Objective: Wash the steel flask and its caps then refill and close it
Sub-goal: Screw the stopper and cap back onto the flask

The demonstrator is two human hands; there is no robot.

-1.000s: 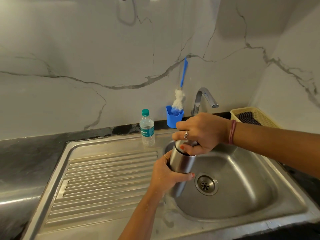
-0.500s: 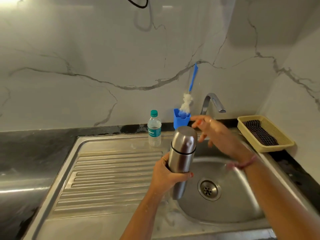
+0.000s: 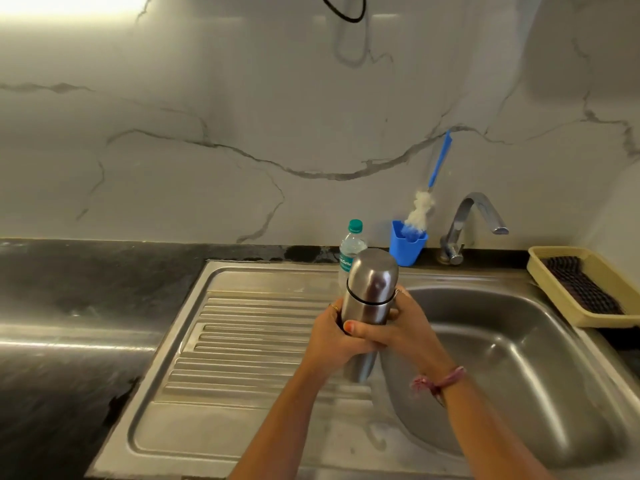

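The steel flask is upright with its steel outer cap on, held above the left rim of the sink basin. My left hand grips the flask's body from the left. My right hand wraps round the same part from the right, its fingers over those of the left hand. The flask's lower end shows below both hands.
A small plastic water bottle with a green cap stands behind the flask. A blue cup holds a bottle brush. The tap is at the back, with a yellow basket holding a dark cloth at the right. The ribbed drainboard lies left.
My right hand left the cap, swung out toward the tap, then came back and took hold of the flask's body together with the left hand. The camera view shifted.
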